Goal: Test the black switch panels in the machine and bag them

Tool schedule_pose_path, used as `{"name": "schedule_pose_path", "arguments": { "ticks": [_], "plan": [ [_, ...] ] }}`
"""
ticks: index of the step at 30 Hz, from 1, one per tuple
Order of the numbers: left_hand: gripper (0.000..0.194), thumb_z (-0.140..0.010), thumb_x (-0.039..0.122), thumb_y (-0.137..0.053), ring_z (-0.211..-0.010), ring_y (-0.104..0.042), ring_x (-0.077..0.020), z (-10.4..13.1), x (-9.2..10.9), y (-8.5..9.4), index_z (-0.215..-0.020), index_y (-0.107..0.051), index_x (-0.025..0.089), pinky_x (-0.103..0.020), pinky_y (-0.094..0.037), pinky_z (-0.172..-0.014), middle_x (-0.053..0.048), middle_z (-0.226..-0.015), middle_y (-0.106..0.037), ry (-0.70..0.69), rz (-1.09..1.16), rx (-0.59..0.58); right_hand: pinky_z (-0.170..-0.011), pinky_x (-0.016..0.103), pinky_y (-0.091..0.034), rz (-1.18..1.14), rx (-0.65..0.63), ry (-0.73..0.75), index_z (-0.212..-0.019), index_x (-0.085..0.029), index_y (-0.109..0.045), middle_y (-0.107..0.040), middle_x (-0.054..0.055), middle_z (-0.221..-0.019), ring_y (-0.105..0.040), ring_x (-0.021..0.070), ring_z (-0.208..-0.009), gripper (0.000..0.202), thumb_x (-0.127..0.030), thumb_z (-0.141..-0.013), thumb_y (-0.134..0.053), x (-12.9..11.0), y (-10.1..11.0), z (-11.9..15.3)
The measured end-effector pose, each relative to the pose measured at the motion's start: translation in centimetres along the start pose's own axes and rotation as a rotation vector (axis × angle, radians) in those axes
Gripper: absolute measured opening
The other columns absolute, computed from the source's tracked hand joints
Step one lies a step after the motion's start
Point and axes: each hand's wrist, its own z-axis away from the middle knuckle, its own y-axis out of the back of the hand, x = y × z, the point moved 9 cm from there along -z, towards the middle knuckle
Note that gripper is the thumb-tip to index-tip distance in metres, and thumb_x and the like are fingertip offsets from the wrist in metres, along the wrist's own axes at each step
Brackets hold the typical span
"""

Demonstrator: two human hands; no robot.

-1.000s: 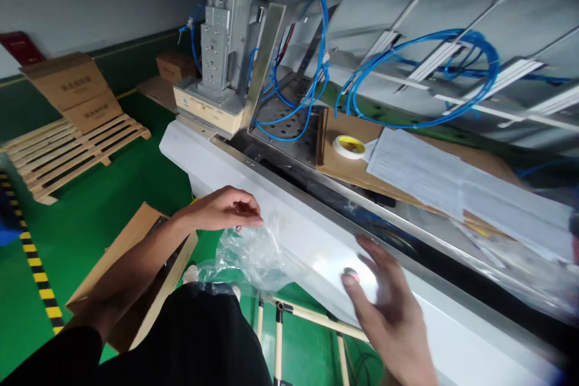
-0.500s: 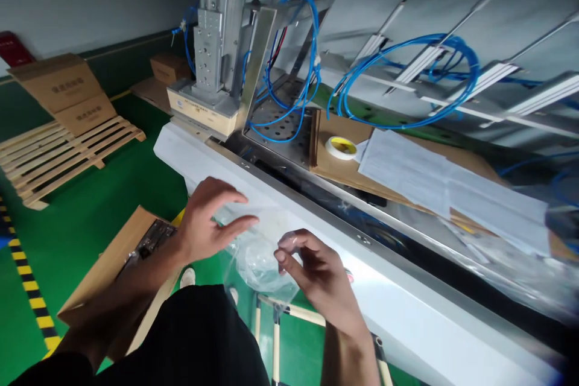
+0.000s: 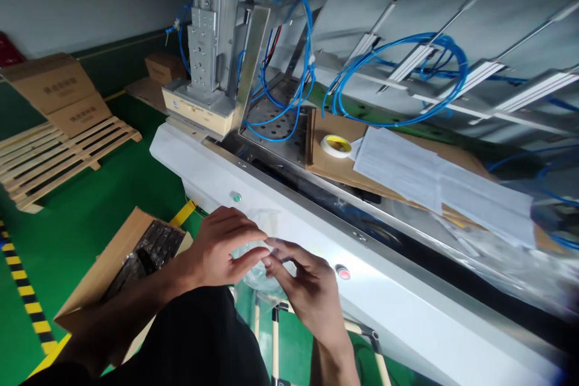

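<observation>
A clear plastic bag (image 3: 259, 279) hangs below and between my two hands, in front of the machine's white panel. My right hand (image 3: 312, 283) pinches its upper edge between thumb and fingertips. My left hand (image 3: 226, 247) meets the right at the same spot, thumb and fingers curved to the bag's edge. The fingertips of both hands are nearly touching. The bag is see-through, so its outline is hard to follow, and I cannot make out anything inside it.
An open carton (image 3: 104, 271) of plastic-wrapped dark parts stands at lower left. Behind it lies a wooden pallet (image 3: 67, 157). The machine bench carries a tape roll (image 3: 336, 146), paper sheets (image 3: 398, 160) and coiled blue tubing (image 3: 402, 48). A red button (image 3: 344, 272) sits on the white panel.
My left hand has moved right and down to meet the right hand at the bag's edge. Its thumb and fingers have closed in. The view has shifted slightly.
</observation>
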Motion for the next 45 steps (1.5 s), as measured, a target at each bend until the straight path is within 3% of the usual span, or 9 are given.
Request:
{"name": "schedule_pose_path", "arguments": {
  "ticks": [6, 14, 19, 22, 26, 31, 39, 45],
  "plan": [
    [0.008, -0.098, 0.031, -0.073, -0.079, -0.073, -0.0199, 0.5, -0.5, -0.9, -0.096, -0.074, 0.023, -0.034, -0.052, -0.077, -0.004, -0.086, -0.081, 0.029, 0.006, -0.029, -0.059, 0.028, -0.058, 0.101, -0.034, -0.013, -0.106, -0.024, -0.087, -0.072, 0.003, -0.067, -0.064, 0.0177, -0.058, 0.03, -0.048, -0.089, -0.082, 0.1, -0.7, 0.2],
    [0.015, -0.103, 0.031, -0.066, -0.081, -0.074, -0.0186, 0.9, -1.9, -1.8, -0.099, -0.079, 0.022, -0.031, -0.058, -0.077, -0.006, -0.09, -0.082, 0.087, 0.185, -0.104, -0.046, 0.024, -0.054, -0.078, -0.013, -0.114, -0.102, -0.021, -0.086, -0.074, 0.005, -0.074, -0.057, 0.0127, -0.05, 0.034, -0.051, -0.088, -0.081, 1.7, -1.2, 0.2],
    [0.019, -0.106, 0.027, -0.061, -0.08, -0.073, -0.0172, 1.1, -2.6, -1.8, -0.102, -0.078, 0.02, -0.027, -0.058, -0.074, -0.007, -0.089, -0.081, 0.065, 0.228, -0.082, -0.044, 0.023, -0.053, -0.118, -0.011, -0.156, -0.101, -0.021, -0.087, -0.066, 0.002, -0.063, -0.057, 0.0139, -0.052, 0.035, -0.053, -0.086, -0.082, 2.8, -1.1, 0.3],
    [0.019, -0.105, 0.029, -0.062, -0.079, -0.071, -0.0178, 1.2, -3.4, -1.6, -0.1, -0.078, 0.02, -0.029, -0.058, -0.075, -0.007, -0.087, -0.08, 0.115, 0.209, -0.052, -0.045, 0.024, -0.054, -0.136, 0.024, -0.143, -0.1, -0.021, -0.087, -0.07, 0.004, -0.068, -0.06, 0.0152, -0.056, 0.035, -0.053, -0.088, -0.081, 2.9, -0.6, 0.3],
    [0.012, -0.1, 0.031, -0.069, -0.082, -0.072, -0.0202, 1.2, -2.8, -1.4, -0.101, -0.077, 0.022, -0.034, -0.058, -0.078, -0.007, -0.089, -0.08, 0.079, 0.175, -0.023, -0.046, 0.024, -0.055, -0.15, 0.058, -0.143, -0.101, -0.022, -0.086, -0.072, 0.004, -0.068, -0.061, 0.0147, -0.054, 0.035, -0.053, -0.085, -0.083, 3.1, -0.4, 0.1],
    [0.017, -0.103, 0.022, -0.057, -0.08, -0.069, -0.0193, 1.3, -2.3, -2.0, -0.096, -0.072, 0.022, -0.034, -0.056, -0.078, -0.006, -0.087, -0.078, 0.058, 0.081, -0.07, -0.045, 0.025, -0.055, -0.151, 0.072, -0.173, -0.097, -0.021, -0.086, -0.073, 0.004, -0.068, -0.061, 0.0149, -0.053, 0.037, -0.053, -0.078, -0.089, 3.7, -0.5, 0.2],
    [0.009, -0.102, 0.027, -0.063, -0.083, -0.07, -0.0207, 1.5, -2.4, -2.4, -0.099, -0.07, 0.022, -0.033, -0.055, -0.078, -0.007, -0.09, -0.078, 0.082, 0.114, -0.108, -0.043, 0.023, -0.049, -0.041, 0.053, -0.138, -0.103, -0.022, -0.087, -0.073, 0.004, -0.07, -0.054, 0.012, -0.049, 0.033, -0.051, -0.088, -0.081, 2.9, -0.8, 0.3],
    [0.015, -0.102, 0.019, -0.054, -0.077, -0.07, -0.0196, 1.9, -2.3, -2.4, -0.099, -0.069, 0.022, -0.033, -0.055, -0.074, -0.007, -0.087, -0.078, 0.051, 0.027, -0.075, -0.042, 0.025, -0.047, 0.026, 0.067, -0.163, -0.106, -0.02, -0.087, -0.072, 0.004, -0.067, -0.052, 0.0123, -0.046, 0.04, -0.055, -0.088, -0.079, 2.7, -0.9, 0.5]
  ]
}}
